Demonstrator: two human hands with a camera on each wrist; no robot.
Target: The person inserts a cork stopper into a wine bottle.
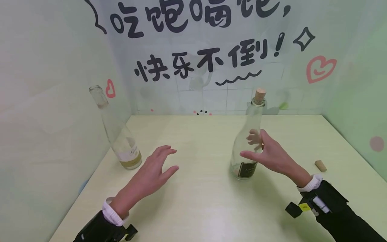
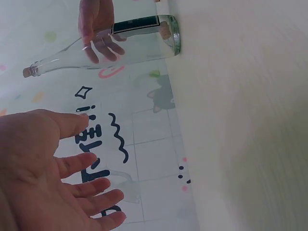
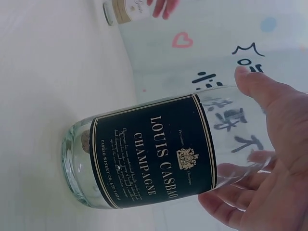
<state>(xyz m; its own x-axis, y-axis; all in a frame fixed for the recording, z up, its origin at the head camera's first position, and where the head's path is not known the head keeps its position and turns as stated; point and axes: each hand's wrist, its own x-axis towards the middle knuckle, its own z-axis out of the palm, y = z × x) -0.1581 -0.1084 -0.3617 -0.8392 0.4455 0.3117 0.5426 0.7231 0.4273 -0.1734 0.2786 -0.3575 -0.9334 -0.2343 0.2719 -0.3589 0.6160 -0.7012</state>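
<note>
On the right stands a clear glass bottle [image 1: 242, 148] with a cork [image 1: 260, 94] in its mouth and a black champagne label [image 3: 154, 151]. Through the glass near its base shows a brown cork-like piece [image 3: 85, 141]. My right hand [image 1: 272, 153] is at this bottle's side, thumb across the front, fingers spread loosely behind the glass. Further left, an uncorked clear bottle [image 1: 116, 134] with a white and gold label [image 1: 130, 155] stands upright. My left hand [image 1: 154, 169] hovers to its right, fingers spread and relaxed, holding nothing.
A loose cork [image 1: 320, 165] lies on the pale table [image 1: 199, 201], right of the right bottle. Printed sheets with black writing [image 1: 199, 60] and a heart [image 1: 321, 69] surround the table at the back and sides.
</note>
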